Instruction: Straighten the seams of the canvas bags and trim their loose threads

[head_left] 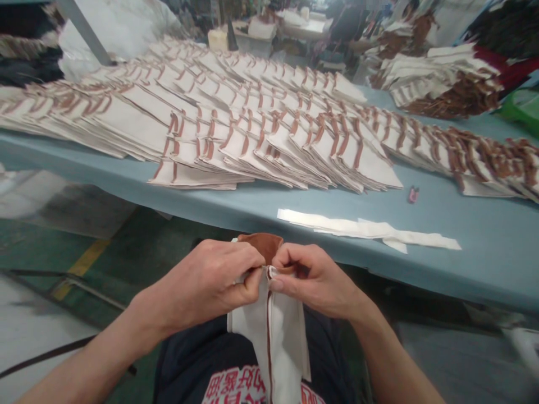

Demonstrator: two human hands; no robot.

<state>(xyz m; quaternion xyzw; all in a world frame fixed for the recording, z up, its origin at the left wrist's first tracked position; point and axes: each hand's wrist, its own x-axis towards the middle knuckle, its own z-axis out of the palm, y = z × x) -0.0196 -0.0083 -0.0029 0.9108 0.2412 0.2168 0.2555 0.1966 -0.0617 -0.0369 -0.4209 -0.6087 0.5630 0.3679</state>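
A white fabric piece (pixel 288 331) with a brown lining and a brown seam line hangs from my two hands over my lap. My left hand (pixel 210 283) pinches its top edge on the left of the seam. On the other side, close beside it, the thumb and fingers of my right hand (pixel 318 278) grip the same top edge. Between the hands the top gapes, and the brown inside shows behind them. The fingertips nearly meet at the seam.
Many similar white and brown pieces (pixel 252 134) lie in overlapping rows on the blue-covered table (pixel 484 247). White strips (pixel 362 225) and a small pink object (pixel 413 194) lie near the front edge. Another stack (pixel 442 78) and a green basket (pixel 522 106) stand at the back right.
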